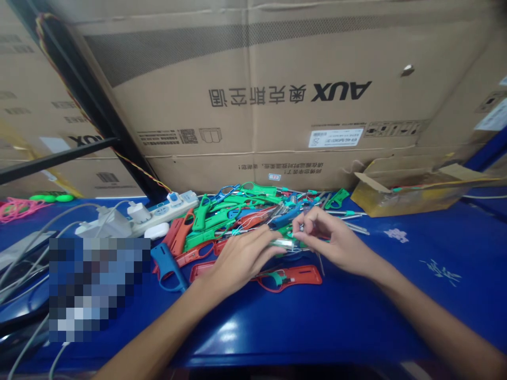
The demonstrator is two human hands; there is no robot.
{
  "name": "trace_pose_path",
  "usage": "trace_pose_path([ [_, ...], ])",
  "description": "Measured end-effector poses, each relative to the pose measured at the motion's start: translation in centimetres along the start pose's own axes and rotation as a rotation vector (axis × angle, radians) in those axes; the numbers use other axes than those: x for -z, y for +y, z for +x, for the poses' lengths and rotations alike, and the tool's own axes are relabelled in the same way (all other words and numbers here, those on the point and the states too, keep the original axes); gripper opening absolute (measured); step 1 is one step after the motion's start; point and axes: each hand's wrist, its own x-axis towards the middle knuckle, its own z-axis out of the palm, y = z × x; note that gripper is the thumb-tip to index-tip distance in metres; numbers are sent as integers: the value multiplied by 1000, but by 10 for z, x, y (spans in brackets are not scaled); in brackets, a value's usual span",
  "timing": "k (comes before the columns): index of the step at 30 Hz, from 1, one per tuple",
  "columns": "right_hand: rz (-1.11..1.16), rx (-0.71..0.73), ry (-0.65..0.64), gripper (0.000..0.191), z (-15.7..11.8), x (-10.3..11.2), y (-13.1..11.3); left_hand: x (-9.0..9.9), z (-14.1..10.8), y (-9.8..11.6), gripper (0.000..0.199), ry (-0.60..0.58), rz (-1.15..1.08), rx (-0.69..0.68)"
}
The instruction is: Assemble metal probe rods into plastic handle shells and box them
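My left hand (245, 256) is closed on a small clear, shiny cylinder (283, 243) that looks like a lighter's fuel tank. At the cylinder's right end, my right hand (330, 237) pinches something too small to make out. Below the hands lies a red lighter casing half (307, 275), with a green trigger (277, 278) in it. Another red casing (200, 270) is partly covered by my left hand. Behind both hands spreads a heap of green lighter casings (214, 220), red and blue ones, metal rods and thin wires.
A power strip (174, 207) with white plugs and cables stands left of the heap. An open cardboard box (396, 200) sits at the right. Large cartons (277, 47) wall off the back of the blue table (317, 327). A black metal post (95, 100) rises at left.
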Motion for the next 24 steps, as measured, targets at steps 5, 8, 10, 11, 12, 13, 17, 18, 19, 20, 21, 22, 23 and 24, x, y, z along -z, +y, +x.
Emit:
trace_pose_path([
  [5,-119,59,15,23,-1,1,-3,0,-1,-4,30,46,21,-6],
  [8,-161,89,9,22,-2,1,-3,-1,-1,-6,30,47,13,4],
  [10,-171,101,1,22,-2,1,-3,-1,-1,-6,29,47,7,11],
  [11,-173,104,-4,22,-2,1,-3,-1,-1,-6,29,49,6,14],
  [12,-175,107,-8,22,-2,1,-3,-1,-1,-6,29,52,6,15],
  [13,-176,111,-10,22,-1,1,-3,-1,-1,-6,29,54,7,15],
  [17,-191,130,-21,20,-1,1,-3,-1,-1,-6,29,61,24,1],
  [18,-196,136,-24,19,-1,1,-3,-2,-1,-7,29,62,29,-3],
  [19,-201,141,-30,19,-1,1,-3,-2,-1,-7,30,65,32,-6],
  [20,-205,146,-36,19,-1,1,-3,-2,-1,-7,30,65,33,-7],
  [21,-208,153,-41,19,-1,1,-3,-2,-1,-7,29,64,33,-6],
  [22,-210,160,-47,20,-1,1,-3,-2,-1,-7,29,63,33,-6],
  [23,-214,171,-52,20,-1,1,-4,-2,-1,-7,28,63,32,-7],
  [24,-221,185,-53,20,-1,1,-4,-1,-1,-7,28,63,32,-9],
])
